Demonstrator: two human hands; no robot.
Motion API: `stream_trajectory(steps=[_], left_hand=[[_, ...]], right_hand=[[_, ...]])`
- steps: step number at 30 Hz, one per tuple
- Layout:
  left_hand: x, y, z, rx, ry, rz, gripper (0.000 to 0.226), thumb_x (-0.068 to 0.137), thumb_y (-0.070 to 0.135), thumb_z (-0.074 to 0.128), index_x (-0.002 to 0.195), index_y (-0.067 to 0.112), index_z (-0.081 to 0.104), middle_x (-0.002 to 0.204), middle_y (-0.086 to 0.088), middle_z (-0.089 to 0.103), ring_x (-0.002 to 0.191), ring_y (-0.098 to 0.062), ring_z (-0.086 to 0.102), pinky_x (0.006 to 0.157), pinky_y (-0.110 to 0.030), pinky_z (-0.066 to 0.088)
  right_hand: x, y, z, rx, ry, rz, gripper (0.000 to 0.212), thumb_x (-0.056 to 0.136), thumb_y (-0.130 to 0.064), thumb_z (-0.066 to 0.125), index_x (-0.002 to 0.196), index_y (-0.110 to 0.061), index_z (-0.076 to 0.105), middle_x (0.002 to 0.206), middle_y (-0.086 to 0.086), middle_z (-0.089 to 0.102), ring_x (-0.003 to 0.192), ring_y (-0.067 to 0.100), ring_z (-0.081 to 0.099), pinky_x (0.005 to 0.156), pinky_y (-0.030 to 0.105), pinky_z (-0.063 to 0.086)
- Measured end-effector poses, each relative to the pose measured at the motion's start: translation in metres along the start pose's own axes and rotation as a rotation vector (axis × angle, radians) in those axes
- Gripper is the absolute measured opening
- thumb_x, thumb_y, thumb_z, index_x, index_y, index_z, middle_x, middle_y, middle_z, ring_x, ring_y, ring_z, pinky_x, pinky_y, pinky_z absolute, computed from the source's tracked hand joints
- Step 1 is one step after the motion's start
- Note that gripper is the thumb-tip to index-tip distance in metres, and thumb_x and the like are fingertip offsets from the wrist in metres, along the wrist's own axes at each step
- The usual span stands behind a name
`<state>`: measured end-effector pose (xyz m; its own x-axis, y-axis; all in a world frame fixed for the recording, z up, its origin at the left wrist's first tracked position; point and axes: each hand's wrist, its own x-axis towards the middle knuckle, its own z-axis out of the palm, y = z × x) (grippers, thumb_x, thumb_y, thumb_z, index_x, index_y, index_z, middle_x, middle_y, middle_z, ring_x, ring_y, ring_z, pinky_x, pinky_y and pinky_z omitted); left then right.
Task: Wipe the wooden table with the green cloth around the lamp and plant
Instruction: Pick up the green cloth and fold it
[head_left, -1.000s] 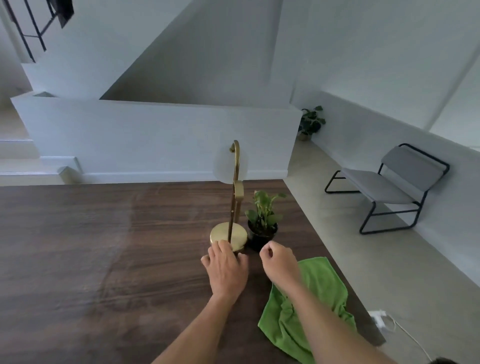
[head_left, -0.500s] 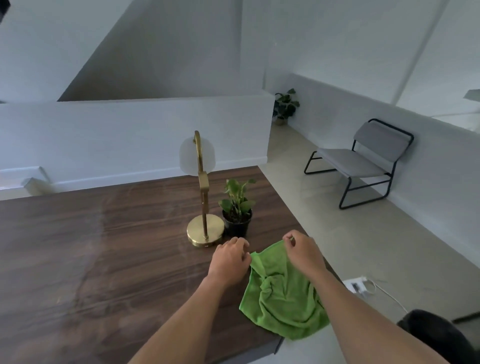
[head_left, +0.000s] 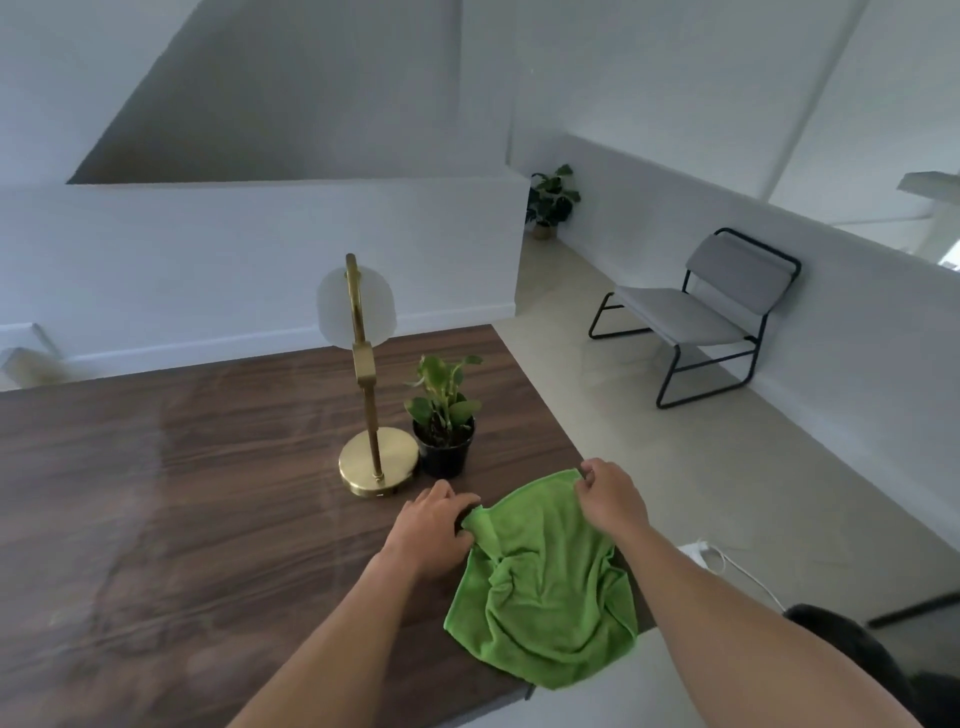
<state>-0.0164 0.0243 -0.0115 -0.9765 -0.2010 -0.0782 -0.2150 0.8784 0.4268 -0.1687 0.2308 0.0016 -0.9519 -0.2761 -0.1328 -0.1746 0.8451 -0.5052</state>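
Note:
A crumpled green cloth (head_left: 545, 597) lies on the near right corner of the dark wooden table (head_left: 182, 519), partly over its edge. My left hand (head_left: 431, 530) pinches the cloth's far left corner. My right hand (head_left: 613, 499) pinches its far right corner, and the far edge is stretched between them. Just beyond my left hand stands a brass lamp (head_left: 376, 467) with a round base and a white disc shade. A small plant in a black pot (head_left: 444, 431) stands right beside the lamp's base.
The table's right edge runs close by the plant and cloth. On the floor to the right are a grey chair with a black frame (head_left: 696, 317), a white power strip with a cord (head_left: 706, 556), and a potted plant (head_left: 550, 202) in the far corner.
Both hands moved from near the lamp base to the cloth and took hold of its far corners, spreading its far edge. The view shifted, so the lamp and plant sit further left.

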Motion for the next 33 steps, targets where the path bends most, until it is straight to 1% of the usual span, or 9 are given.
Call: stream_trajectory(steps=[5, 9, 13, 17, 20, 22, 25, 28, 33], left_hand=[[-0.001, 0.007, 0.000, -0.026, -0.021, -0.109, 0.035, 0.085, 0.041, 0.055, 0.120, 0.040, 0.059, 0.108, 0.008, 0.044, 0.105, -0.015, 0.047, 0.096, -0.037, 0.040], [-0.003, 0.017, 0.002, -0.147, -0.013, -0.226, 0.020, 0.083, 0.042, 0.061, 0.100, 0.034, 0.068, 0.102, 0.009, 0.050, 0.100, -0.014, 0.051, 0.092, -0.034, 0.043], [-0.007, 0.035, -0.003, -0.358, 0.129, -0.370, 0.007, 0.082, 0.023, 0.068, 0.079, 0.019, 0.064, 0.094, 0.009, 0.067, 0.088, -0.011, 0.062, 0.077, -0.025, 0.049], [-0.012, 0.051, -0.018, -0.574, 0.303, -0.441, 0.019, 0.078, 0.007, 0.067, 0.068, 0.008, 0.051, 0.098, 0.008, 0.069, 0.092, -0.003, 0.064, 0.070, -0.017, 0.050], [-0.015, 0.066, -0.040, -0.575, 0.360, -0.403, 0.019, 0.078, 0.002, 0.067, 0.069, 0.008, 0.051, 0.072, 0.008, 0.063, 0.064, -0.006, 0.058, 0.057, -0.019, 0.047], [-0.015, 0.070, -0.053, -0.486, 0.379, -0.365, 0.021, 0.078, 0.006, 0.069, 0.068, 0.012, 0.052, 0.064, 0.004, 0.054, 0.057, -0.009, 0.049, 0.054, -0.022, 0.042], [-0.017, 0.074, -0.070, -0.438, 0.418, -0.361, 0.015, 0.077, 0.011, 0.072, 0.077, 0.016, 0.058, 0.067, 0.002, 0.057, 0.059, -0.012, 0.051, 0.057, -0.027, 0.045], [-0.022, 0.078, -0.084, -0.381, 0.433, -0.353, 0.020, 0.077, 0.021, 0.076, 0.093, 0.028, 0.067, 0.073, 0.006, 0.061, 0.066, -0.012, 0.057, 0.064, -0.027, 0.045], [-0.033, 0.084, -0.100, -0.347, 0.445, -0.345, 0.008, 0.081, 0.020, 0.075, 0.080, 0.027, 0.075, 0.078, 0.008, 0.072, 0.078, -0.007, 0.065, 0.075, -0.025, 0.047]], right_hand=[[0.024, 0.004, 0.008, -0.051, -0.083, -0.023, 0.048, 0.098, -0.034, 0.048, 0.142, -0.015, 0.045, 0.140, 0.007, 0.045, 0.124, 0.026, 0.051, 0.099, 0.039, 0.044], [0.035, 0.011, 0.015, -0.065, -0.078, -0.060, 0.026, 0.098, -0.032, 0.050, 0.118, -0.019, 0.060, 0.121, 0.003, 0.060, 0.111, 0.024, 0.057, 0.087, 0.034, 0.046], [0.047, 0.018, 0.003, 0.070, -0.159, -0.080, 0.014, 0.097, -0.027, 0.054, 0.093, -0.016, 0.061, 0.107, 0.005, 0.065, 0.092, 0.021, 0.056, 0.076, 0.031, 0.044], [0.063, 0.019, -0.034, 0.314, -0.110, -0.137, 0.016, 0.095, -0.024, 0.058, 0.096, -0.009, 0.062, 0.103, 0.009, 0.064, 0.091, 0.025, 0.056, 0.075, 0.029, 0.038], [0.071, 0.012, -0.066, 0.402, -0.112, -0.196, 0.012, 0.093, -0.023, 0.062, 0.094, -0.012, 0.064, 0.099, 0.008, 0.064, 0.091, 0.025, 0.058, 0.077, 0.031, 0.043], [0.075, 0.006, -0.083, 0.448, -0.111, -0.224, 0.009, 0.091, -0.023, 0.064, 0.092, -0.014, 0.063, 0.097, 0.007, 0.064, 0.090, 0.027, 0.060, 0.079, 0.036, 0.049], [0.078, 0.001, -0.106, 0.508, -0.098, -0.244, 0.007, 0.088, -0.024, 0.067, 0.083, -0.019, 0.065, 0.090, 0.004, 0.066, 0.091, 0.029, 0.064, 0.086, 0.049, 0.055], [0.079, -0.004, -0.125, 0.551, -0.087, -0.259, 0.008, 0.087, -0.024, 0.069, 0.080, -0.023, 0.066, 0.089, 0.004, 0.067, 0.091, 0.028, 0.066, 0.085, 0.051, 0.057], [0.070, -0.012, -0.152, 0.584, -0.090, -0.316, 0.010, 0.089, -0.018, 0.068, 0.081, -0.021, 0.065, 0.089, 0.005, 0.066, 0.083, 0.025, 0.063, 0.080, 0.045, 0.058]])
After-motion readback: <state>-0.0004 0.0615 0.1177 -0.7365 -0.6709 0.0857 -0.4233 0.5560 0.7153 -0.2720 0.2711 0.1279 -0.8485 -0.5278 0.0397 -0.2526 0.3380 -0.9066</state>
